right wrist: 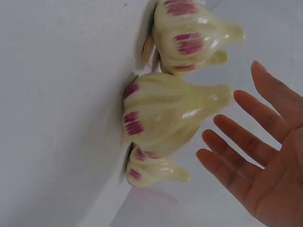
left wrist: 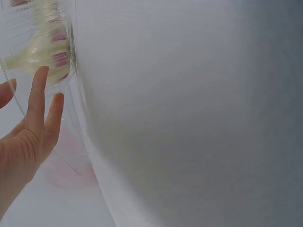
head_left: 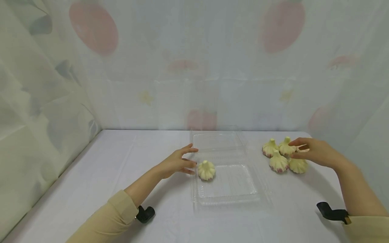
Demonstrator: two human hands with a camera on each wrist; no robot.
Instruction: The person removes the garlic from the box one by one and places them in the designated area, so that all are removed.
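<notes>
Left hand (head_left: 177, 163), fingers (left wrist: 37, 101) straight and spread, holding nothing, beside a garlic bulb (head_left: 206, 169) lying in the clear plastic tray (head_left: 231, 194) on the worktop (head_left: 91, 175). Right hand (head_left: 313, 152), fingers (right wrist: 236, 135) wide, hovers over four garlic bulbs (head_left: 281, 156) clustered right of the tray.
</notes>
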